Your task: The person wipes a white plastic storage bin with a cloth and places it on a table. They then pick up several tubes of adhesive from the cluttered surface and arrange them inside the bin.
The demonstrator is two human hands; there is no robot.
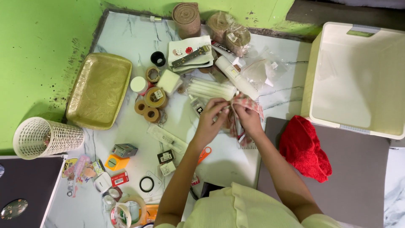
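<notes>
Gold tray (99, 90): far left on the marble table (126, 38), well apart from both hands.
Tape rolls (150, 105): left of the hands, untouched.
Left hand (209, 120): fingers closed, pinching the left edge of the checked fabric piece (249, 104).
Checked fabric piece: held between both hands above the table centre, just below the white sticks (211, 89); long axis cannot be told.
Right hand (249, 120): closed on the fabric's right side, equally near.
Red cloth (304, 147): right, apart.
</notes>
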